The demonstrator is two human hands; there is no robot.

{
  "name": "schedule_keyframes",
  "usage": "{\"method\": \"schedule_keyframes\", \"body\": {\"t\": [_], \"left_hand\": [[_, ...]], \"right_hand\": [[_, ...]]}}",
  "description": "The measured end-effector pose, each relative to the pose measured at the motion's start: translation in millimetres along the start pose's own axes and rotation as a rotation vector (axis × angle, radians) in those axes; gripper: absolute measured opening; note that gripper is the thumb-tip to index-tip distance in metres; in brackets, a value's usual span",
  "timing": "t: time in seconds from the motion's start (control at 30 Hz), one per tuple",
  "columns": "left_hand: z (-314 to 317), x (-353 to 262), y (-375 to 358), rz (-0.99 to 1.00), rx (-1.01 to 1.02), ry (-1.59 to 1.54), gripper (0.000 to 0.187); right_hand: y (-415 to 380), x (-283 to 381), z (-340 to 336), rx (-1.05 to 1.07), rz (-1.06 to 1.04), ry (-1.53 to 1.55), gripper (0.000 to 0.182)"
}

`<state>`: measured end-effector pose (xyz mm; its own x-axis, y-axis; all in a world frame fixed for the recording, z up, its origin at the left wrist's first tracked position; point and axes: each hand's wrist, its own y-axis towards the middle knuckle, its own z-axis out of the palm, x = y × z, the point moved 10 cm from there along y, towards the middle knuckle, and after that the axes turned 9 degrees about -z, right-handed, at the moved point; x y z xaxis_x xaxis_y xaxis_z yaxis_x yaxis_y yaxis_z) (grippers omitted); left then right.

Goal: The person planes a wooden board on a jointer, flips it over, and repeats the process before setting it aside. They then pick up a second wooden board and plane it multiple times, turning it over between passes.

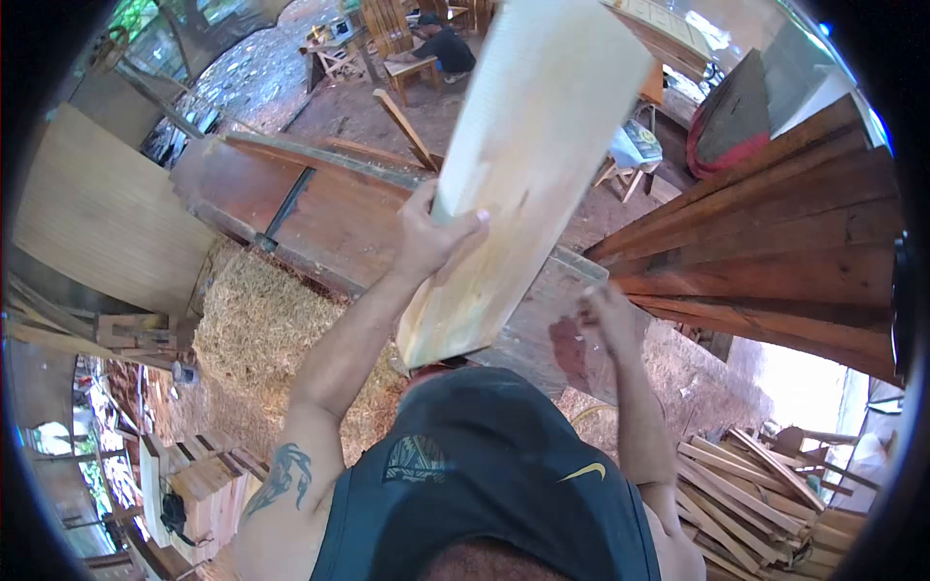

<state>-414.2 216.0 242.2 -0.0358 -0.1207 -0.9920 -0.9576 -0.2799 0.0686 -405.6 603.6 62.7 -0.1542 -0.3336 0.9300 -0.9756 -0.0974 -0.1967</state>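
Observation:
A wide, pale wooden board stands tilted in front of my chest, its lower end by my body and its upper end reaching past the top of the view. My left hand is closed on the board's left edge, thumb across the near face. To the right of the board, my right hand is over the end of the wooden workbench, apart from the board. Its fingers look loosely bent but are blurred, so I cannot make out whether anything is in them. A dark reddish stain marks the bench beside that hand.
A dark metal bar crosses the bench. Wood shavings heap up on the near side. Tall reddish planks lean at right; thin wood strips are piled below. Behind the bench, a person is beside a wooden chair.

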Motion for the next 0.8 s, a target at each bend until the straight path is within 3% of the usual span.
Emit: {"method": "schedule_keyframes", "body": {"t": [0.03,0.1,0.2,0.3,0.4,0.47,0.53,0.63,0.8], "left_hand": [[-3,6,5,-0.064,-0.021,-0.105,0.053],[-15,18,14,-0.063,-0.150,-0.218,0.048],[-35,25,14,-0.069,-0.332,-0.256,0.045],[-41,28,11,-0.084,-0.400,-0.521,0.045],[-54,55,8,-0.159,-0.458,-0.594,0.051],[-63,74,0,-0.223,-0.493,-0.587,0.054],[-66,89,-17,-0.307,-0.503,-0.529,0.056],[-56,113,-52,-0.387,-0.538,-0.473,0.060],[-43,210,-108,-0.609,-0.479,-0.416,0.077]], "right_hand": [[-12,-31,33,0.079,0.042,0.103,0.041],[-66,-76,91,0.201,0.532,0.358,0.044],[-81,-113,148,0.282,0.647,0.737,0.044],[-58,-90,155,0.211,0.516,0.531,0.073],[-35,-52,160,0.133,0.468,0.582,0.070],[-34,-45,144,0.058,0.383,0.442,0.068],[-23,-79,124,0.027,0.384,0.137,0.066],[-24,-104,74,-0.306,0.262,-0.347,0.070],[-42,-84,33,-0.190,0.203,-0.397,0.073]]}}
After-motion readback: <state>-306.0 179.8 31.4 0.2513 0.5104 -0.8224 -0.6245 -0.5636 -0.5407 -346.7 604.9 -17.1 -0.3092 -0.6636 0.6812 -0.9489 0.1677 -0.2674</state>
